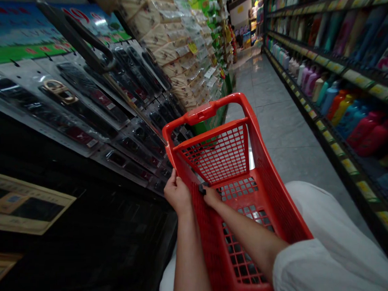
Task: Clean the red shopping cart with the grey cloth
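A red plastic shopping basket [268, 168] with mesh walls stands in front of me, between my white-trousered legs. At its left side wall, my left hand [178, 193] is closed, with fingers curled at the outer edge and thumb up. Inside, my right hand [212, 197] reaches to the same wall and pinches a small black piece [202, 188], whose kind I cannot make out. Some of the fingers of both hands are hidden. A metal rod [131, 103] with a dark looped grip [105, 59] slants up and left from the basket's far left corner.
Packaged belts [83, 103] hang on a rack at left, above a dark lower panel [115, 252]. Patterned packs [173, 43] are stacked beyond. Shelves of colourful bottles [336, 100] line the right. A grey tiled aisle [269, 112] runs ahead between them.
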Available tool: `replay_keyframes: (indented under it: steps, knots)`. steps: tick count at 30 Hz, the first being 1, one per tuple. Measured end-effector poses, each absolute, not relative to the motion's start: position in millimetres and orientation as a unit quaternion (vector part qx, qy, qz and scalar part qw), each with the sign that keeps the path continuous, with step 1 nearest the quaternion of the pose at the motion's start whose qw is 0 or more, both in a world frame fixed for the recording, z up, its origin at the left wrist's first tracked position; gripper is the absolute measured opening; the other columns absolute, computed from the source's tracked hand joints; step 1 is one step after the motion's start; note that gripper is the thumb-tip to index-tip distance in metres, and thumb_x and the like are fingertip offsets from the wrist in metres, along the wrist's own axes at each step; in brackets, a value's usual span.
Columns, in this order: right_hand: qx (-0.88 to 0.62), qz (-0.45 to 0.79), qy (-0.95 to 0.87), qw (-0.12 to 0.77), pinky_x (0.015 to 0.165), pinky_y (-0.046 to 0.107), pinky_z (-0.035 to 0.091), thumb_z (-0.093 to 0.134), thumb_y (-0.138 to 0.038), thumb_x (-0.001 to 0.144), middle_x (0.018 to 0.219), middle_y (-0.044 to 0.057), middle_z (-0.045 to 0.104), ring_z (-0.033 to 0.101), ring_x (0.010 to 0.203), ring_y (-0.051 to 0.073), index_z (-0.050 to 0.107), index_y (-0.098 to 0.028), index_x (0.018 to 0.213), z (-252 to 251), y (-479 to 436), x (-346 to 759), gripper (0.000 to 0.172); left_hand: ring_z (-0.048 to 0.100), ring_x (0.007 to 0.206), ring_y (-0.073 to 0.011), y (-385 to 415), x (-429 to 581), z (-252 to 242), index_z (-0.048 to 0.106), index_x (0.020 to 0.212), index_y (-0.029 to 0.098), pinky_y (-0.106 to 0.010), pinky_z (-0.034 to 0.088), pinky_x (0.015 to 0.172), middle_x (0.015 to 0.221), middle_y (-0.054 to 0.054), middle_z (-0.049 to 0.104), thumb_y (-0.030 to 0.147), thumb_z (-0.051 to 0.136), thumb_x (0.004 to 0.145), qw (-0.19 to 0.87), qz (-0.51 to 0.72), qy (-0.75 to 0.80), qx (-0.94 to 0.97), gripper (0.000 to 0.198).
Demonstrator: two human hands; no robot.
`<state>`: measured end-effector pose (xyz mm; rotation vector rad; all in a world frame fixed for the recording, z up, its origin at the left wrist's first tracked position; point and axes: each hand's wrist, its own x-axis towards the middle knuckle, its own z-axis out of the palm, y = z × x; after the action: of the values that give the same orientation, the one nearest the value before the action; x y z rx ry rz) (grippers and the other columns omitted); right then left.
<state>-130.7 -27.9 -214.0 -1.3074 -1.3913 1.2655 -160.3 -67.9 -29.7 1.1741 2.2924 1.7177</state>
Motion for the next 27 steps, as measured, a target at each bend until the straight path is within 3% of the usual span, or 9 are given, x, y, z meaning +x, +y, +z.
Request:
replay_keyframes:
  steps: [3,5,11,15,18,27]
  knots:
    - [-0.538,0.533,-0.551,0.351,0.086,0.034,0.051,0.062,-0.006,0.065,0.084,0.003,0.076,0.07,0.088,0.022,0.076,-0.027,0.087,-211,-25,-130,0.033,0.065,0.114,-0.0206,-69,-158,-28,0.066,0.123,0.014,-0.033,0.048,0.101,0.121,-0.01,0.069,0.016,0.047,0.085,0.018,0.549,0.74,0.388,0.043]
    - [-0.531,0.541,-0.547,0.356,0.087,0.034,0.051,0.06,-0.008,0.068,0.088,0.003,0.076,0.069,0.091,0.021,0.076,-0.027,0.09,-203,-16,-135,0.033,0.065,0.114,-0.0212,-69,-158,-27,0.067,0.122,0.013,-0.033,0.049,0.101,0.121,-0.011,0.069,0.016,0.047,0.084,0.015,0.547,0.74,0.391,0.042]
    - [-0.451,0.506,-0.548,0.491,0.102,0.031,0.046,0.05,-0.004,0.067,0.116,0.001,0.072,0.064,0.11,0.015,0.065,-0.025,0.125,-193,-4,-143,0.063,0.066,0.112,-0.0221,-65,-161,-31,0.067,0.121,0.011,-0.034,0.049,0.1,0.119,-0.012,0.07,0.017,0.049,0.084,0.019,0.563,0.726,0.394,0.042]
    - [-0.516,0.521,-0.591,0.336,0.103,0.03,0.044,0.054,-0.001,0.066,0.124,0.003,0.068,0.062,0.115,0.018,0.057,-0.028,0.135,-201,-20,-134,0.074,0.067,0.11,-0.0229,-62,-163,-36,0.069,0.119,0.011,-0.036,0.05,0.099,0.115,-0.013,0.072,0.016,0.05,0.083,0.026,0.585,0.712,0.389,0.041]
    - [-0.562,0.527,-0.579,0.267,0.1,0.032,0.045,0.058,-0.003,0.069,0.122,0.004,0.068,0.063,0.114,0.022,0.058,-0.03,0.134,-193,-26,-133,0.07,0.067,0.109,-0.023,-62,-163,-37,0.07,0.118,0.013,-0.037,0.05,0.1,0.115,-0.012,0.072,0.016,0.05,0.083,0.029,0.595,0.707,0.382,0.04]
    - [-0.403,0.542,-0.472,0.567,0.109,0.032,0.042,0.05,-0.006,0.066,0.125,0.0,0.067,0.06,0.119,0.018,0.067,-0.025,0.121,-107,-8,-144,0.061,0.068,0.107,-0.0248,-65,-158,-29,0.072,0.114,0.011,-0.036,0.051,0.098,0.114,-0.012,0.072,0.011,0.052,0.081,0.041,0.601,0.71,0.365,0.038]
